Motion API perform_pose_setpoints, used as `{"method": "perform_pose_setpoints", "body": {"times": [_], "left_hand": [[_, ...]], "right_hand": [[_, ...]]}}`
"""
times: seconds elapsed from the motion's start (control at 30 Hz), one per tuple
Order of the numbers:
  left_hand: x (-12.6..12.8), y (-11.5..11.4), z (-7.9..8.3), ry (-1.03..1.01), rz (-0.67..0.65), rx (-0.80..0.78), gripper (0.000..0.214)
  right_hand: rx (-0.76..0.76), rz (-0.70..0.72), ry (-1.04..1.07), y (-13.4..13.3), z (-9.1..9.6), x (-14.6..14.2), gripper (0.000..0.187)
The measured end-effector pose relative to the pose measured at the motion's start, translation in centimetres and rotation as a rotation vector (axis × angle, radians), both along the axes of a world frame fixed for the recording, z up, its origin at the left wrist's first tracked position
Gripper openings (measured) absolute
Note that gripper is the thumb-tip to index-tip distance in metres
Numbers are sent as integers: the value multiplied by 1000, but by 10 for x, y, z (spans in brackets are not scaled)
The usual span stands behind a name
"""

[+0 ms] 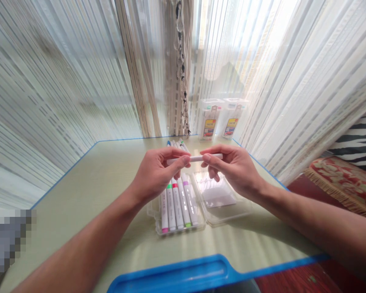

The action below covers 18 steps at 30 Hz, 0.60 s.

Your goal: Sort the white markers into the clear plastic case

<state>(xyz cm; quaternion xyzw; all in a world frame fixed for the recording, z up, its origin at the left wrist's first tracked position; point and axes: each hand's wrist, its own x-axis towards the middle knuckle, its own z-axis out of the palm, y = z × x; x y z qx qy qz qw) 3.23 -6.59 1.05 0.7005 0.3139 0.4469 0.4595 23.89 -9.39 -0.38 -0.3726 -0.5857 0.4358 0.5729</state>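
Both of my hands pinch one white marker [197,158], held level above the table. My left hand [158,169] is closed on its left end, and my right hand [232,165] is closed on the right end. Below them lies an open clear plastic case [205,217]. Several white markers [179,207] with coloured ends rest side by side in its left half, partly covered by my left hand. A white paper card [219,195] sits in the right half. Behind my left hand, several more markers [183,143] lie on the table, partly hidden.
Two clear cases [209,120] with yellow labels stand upright at the back right of the light green table [94,179]. A blue tray edge [177,274] runs along the front. String curtains [79,73] with a bead strand [180,53] hang behind. A fringed patterned cloth [347,179] is at right.
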Motion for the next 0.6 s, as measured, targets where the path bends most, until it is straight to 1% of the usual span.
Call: {"method": "perform_pose_setpoints", "body": {"times": [0.13, 0.27, 0.37, 0.6], "left_hand": [[0, 3, -1, -55, 21, -8, 26], [-1, 6, -4, -123, 43, -41, 32], [-2, 8, -5, -140, 58, -36, 34], [-2, 6, -1, -143, 123, 17, 26]], "right_hand": [[1, -15, 55, 2, 0, 1, 31], [-9, -18, 116, 4, 0, 0, 27], [5, -16, 129, 6, -1, 1, 24], [22, -67, 125, 7, -1, 3, 23]]}}
